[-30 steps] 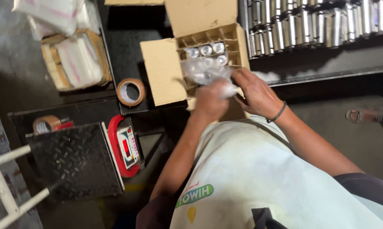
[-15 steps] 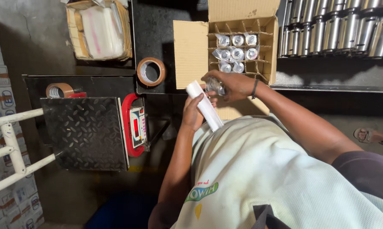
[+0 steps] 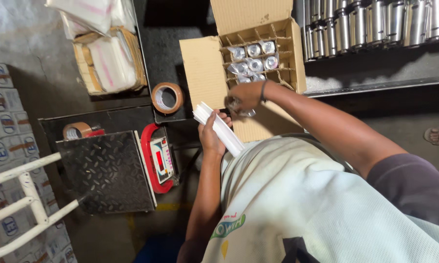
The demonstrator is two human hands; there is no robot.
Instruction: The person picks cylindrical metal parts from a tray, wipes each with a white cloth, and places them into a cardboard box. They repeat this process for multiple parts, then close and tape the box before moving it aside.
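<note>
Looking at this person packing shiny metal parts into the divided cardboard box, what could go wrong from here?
The right hand grips a bagged shiny metal part just at the edge of the divided brown cardboard box; it might slip and fall outside. The left hand holds a loose stack of flat white plastic bags by one end, so some could slide out. The box sits at the edge of the black table and might tip if leaned on.
</note>
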